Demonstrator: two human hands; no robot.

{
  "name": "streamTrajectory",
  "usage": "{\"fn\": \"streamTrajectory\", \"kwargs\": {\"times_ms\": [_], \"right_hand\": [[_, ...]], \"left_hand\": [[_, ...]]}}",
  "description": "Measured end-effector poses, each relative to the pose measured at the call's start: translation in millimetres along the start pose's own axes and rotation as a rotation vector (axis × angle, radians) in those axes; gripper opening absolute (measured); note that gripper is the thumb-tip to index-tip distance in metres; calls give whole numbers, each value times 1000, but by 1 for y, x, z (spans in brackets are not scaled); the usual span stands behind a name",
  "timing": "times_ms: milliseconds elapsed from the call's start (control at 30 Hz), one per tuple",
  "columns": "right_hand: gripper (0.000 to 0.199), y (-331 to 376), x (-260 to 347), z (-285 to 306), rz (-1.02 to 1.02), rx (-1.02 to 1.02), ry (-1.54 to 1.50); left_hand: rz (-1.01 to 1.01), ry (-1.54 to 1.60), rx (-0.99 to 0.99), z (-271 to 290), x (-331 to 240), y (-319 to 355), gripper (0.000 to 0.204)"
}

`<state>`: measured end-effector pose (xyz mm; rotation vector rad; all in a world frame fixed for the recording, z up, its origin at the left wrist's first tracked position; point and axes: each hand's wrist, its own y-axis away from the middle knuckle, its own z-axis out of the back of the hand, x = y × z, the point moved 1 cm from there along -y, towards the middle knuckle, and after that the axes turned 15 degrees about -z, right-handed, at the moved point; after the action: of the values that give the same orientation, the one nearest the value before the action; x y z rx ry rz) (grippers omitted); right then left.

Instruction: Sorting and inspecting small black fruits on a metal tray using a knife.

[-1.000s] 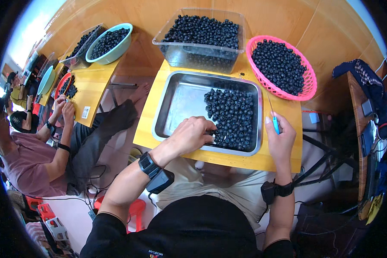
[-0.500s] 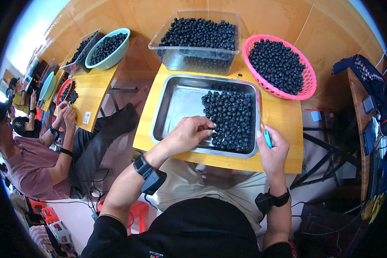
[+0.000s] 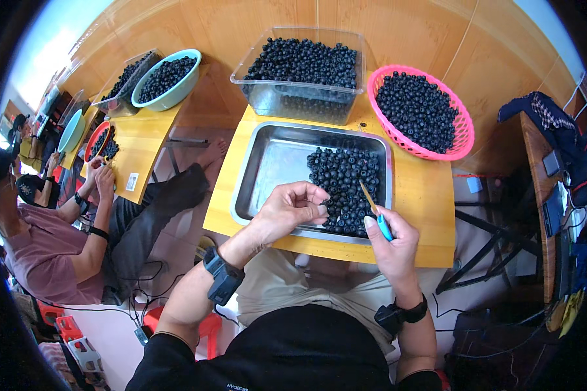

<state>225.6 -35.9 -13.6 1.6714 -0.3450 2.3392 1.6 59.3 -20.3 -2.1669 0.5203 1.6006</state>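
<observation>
Blueberries [image 3: 349, 169] fill the right part of a steel tray [image 3: 241, 189], while bare metal shows on its left. Over the tray's near part, my left hand [image 3: 290, 212] is closed in a pinch, with a dark blueberry [image 3: 325, 203] between thumb and fingertips. My right hand [image 3: 396, 244] grips the blue handle of a small knife [image 3: 385, 227] at the tray's near right corner. The narrow blade points up and left over the berries, apart from my left fingers.
Behind the tray stands a clear plastic bin [image 3: 297, 98] of blueberries. A pink basket [image 3: 466, 133] full of them sits at the right. Leftward, a person [image 3: 62, 244] works at another yellow table [image 3: 147, 140] with a pale green bowl [image 3: 176, 94]. A wooden desk [image 3: 538, 195] stands far right.
My right hand has moved left, bringing the knife from the tray's right rim over the berries. My left hand has shifted slightly right and down, still pinching a blueberry.
</observation>
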Motion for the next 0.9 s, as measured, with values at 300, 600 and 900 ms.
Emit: {"fn": "streamTrajectory", "kwargs": {"times_ms": [300, 600, 900], "right_hand": [[24, 4, 6, -11, 28, 44, 21], [36, 6, 15, -19, 140, 95, 92], [42, 12, 21, -26, 193, 165, 108]], "left_hand": [[75, 320, -144, -7, -2, 9, 19], [77, 650, -193, -14, 7, 19, 14], [31, 726, -178, -21, 13, 27, 14]]}}
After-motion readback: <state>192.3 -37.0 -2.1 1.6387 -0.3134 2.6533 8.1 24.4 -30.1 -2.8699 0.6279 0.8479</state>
